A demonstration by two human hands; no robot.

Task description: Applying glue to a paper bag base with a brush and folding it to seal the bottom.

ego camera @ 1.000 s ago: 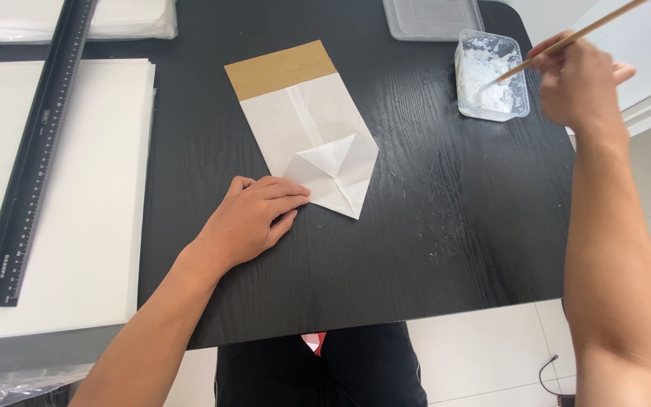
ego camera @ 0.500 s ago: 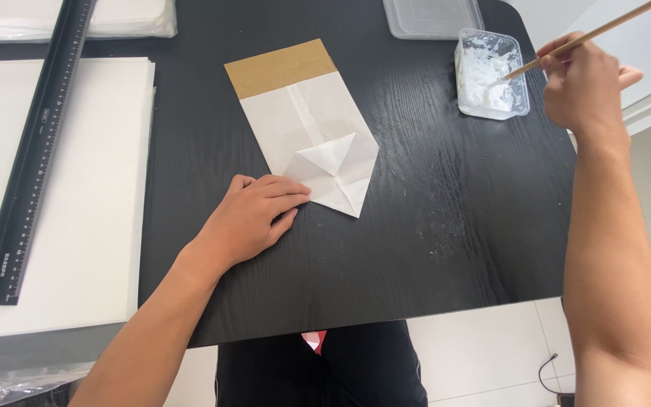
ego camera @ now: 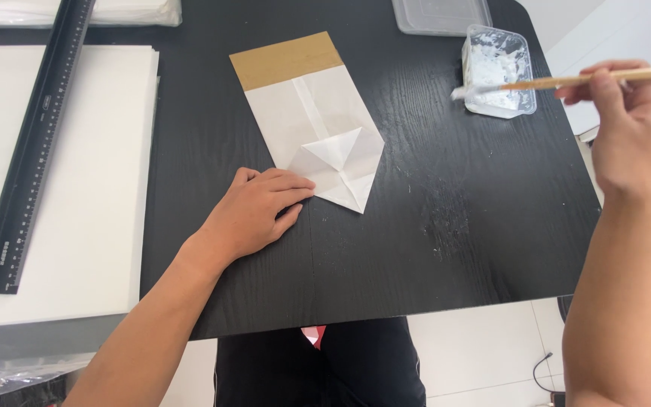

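Right hand (ego camera: 631, 132): grip pinching a thin wooden brush (ego camera: 566, 79) near its upper end; against the pictures from a moment ago the bristle tip is now lifting clear of the small clear tub (ego camera: 500, 71) and hanging just over its near rim, loaded with white paste, so the dipping appears to be finishing and the paste is coming away on the brush. Left hand (ego camera: 254, 211): flat, fingers together, grasping nothing, pressing on the lower left edge of the paper bag (ego camera: 306, 120), as it was a moment ago. Bag: lying flat mid-bench, white, creased, with a brown band at the far end and a diamond-shaped folded base at the near end. Bench (ego camera: 453, 226): black, wood-grained, carrying dried whitish smears to the right of the bag. Left of it: a stack of white sheets (ego camera: 76, 188) bearing a long black ruler (ego camera: 35, 143). Far edge: a clear plastic lid (ego camera: 442, 15).
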